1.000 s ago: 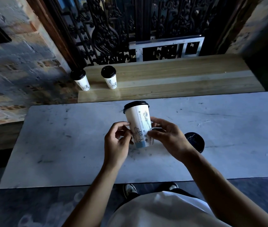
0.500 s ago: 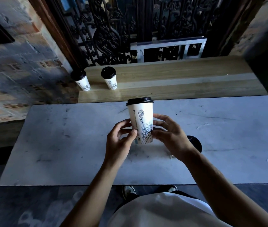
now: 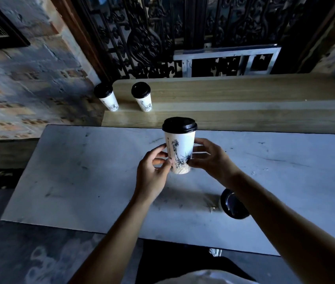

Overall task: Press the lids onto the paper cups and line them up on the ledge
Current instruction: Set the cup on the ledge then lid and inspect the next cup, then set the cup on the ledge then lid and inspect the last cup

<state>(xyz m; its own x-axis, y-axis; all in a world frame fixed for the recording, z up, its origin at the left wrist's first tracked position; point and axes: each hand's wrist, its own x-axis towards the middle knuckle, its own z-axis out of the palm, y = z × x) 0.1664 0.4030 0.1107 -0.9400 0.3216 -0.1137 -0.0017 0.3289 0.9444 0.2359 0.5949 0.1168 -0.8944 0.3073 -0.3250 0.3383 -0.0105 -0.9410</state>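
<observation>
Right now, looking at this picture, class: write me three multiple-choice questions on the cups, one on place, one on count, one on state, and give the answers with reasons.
1. Where do the two finished cups stand?
A. On the marble table
B. At the left end of the wooden ledge
C. On the floor

2. How many lidded cups can be seen in all?
A. Two
B. Six
C. Four

3. What is the state of the cup between the hands?
A. Lying on its side
B. Upright with its black lid on
C. Upright with no lid

Answers:
1 B: the left ledge cup and its neighbour both sit at the left end of the wooden ledge.
2 C: those two, the held cup, and another cup on the marble table.
3 B: the left hand and right hand hold it upright, lid in place.
</observation>
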